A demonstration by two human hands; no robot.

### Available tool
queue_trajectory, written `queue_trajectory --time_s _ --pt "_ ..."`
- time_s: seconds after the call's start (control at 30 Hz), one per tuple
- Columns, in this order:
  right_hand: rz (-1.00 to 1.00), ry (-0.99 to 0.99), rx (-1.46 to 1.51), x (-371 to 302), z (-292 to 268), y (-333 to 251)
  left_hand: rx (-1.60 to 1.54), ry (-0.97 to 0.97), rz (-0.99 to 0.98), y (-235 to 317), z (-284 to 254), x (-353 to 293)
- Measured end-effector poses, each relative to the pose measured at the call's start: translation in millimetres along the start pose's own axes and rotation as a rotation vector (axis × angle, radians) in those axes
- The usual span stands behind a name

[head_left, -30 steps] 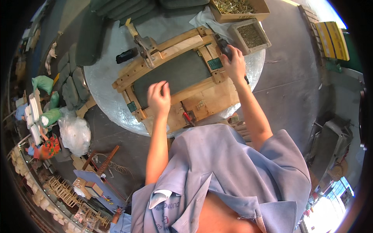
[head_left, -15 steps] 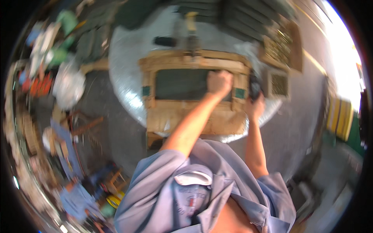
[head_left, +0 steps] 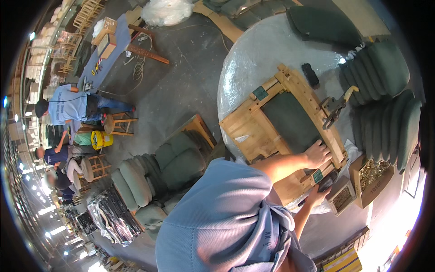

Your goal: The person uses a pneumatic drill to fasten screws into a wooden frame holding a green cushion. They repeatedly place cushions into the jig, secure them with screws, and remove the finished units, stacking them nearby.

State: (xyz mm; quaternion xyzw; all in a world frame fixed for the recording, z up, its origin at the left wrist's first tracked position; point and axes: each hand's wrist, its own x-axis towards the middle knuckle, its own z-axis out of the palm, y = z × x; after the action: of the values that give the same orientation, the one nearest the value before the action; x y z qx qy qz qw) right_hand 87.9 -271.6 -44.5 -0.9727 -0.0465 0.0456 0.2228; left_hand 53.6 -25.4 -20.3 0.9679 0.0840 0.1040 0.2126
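A wooden frame jig [head_left: 250, 138] lies on the plastic-wrapped round table [head_left: 253, 61], with a dark green padded panel [head_left: 290, 120] inside it. My left hand [head_left: 318, 155] rests at the near end of this panel, beside the frame's rail, fingers spread and nothing in them. Beside the jig's near right corner, my right hand [head_left: 316, 196] is wrapped around a dark handheld tool [head_left: 328, 181]; its exact kind is unclear. A toggle clamp [head_left: 334, 109] with a yellow handle is fixed on the far rail. Small green pads [head_left: 260, 93] sit at the frame's ends.
Right of the jig stand a cardboard box [head_left: 376, 183] and a smaller tray [head_left: 343, 198] of metal fasteners. Stacked green cushions [head_left: 385, 122] line the table's far side, near a black object [head_left: 310, 75]. More cushions [head_left: 179, 156] are at left. A person [head_left: 68, 104] works by a bench.
My view has turned, so the jig now appears tilted and farther right. My left hand's fingers, bunched before, are now spread at the panel's end. The right hand still holds the dark tool.
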Motion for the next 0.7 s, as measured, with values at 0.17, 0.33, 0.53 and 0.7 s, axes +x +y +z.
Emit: queue_trajectory --time_s 0.17,0.33,0.53,0.7 --pt "0.255 -0.202 0.488 18 -26 17 -0.230 0.005 -0.067 1 -11 -1" --pt "0.416 -0.312 0.814 -33 -84 -32 -0.800 -0.152 -0.306 28 -64 -12" --pt "0.060 -0.317 0.797 -126 -119 -94 -1.489 -0.528 -0.701 79 -94 -46" --pt "-0.165 0.159 0.397 -198 -140 -142 -1.591 -0.489 -0.913 85 -80 -85"
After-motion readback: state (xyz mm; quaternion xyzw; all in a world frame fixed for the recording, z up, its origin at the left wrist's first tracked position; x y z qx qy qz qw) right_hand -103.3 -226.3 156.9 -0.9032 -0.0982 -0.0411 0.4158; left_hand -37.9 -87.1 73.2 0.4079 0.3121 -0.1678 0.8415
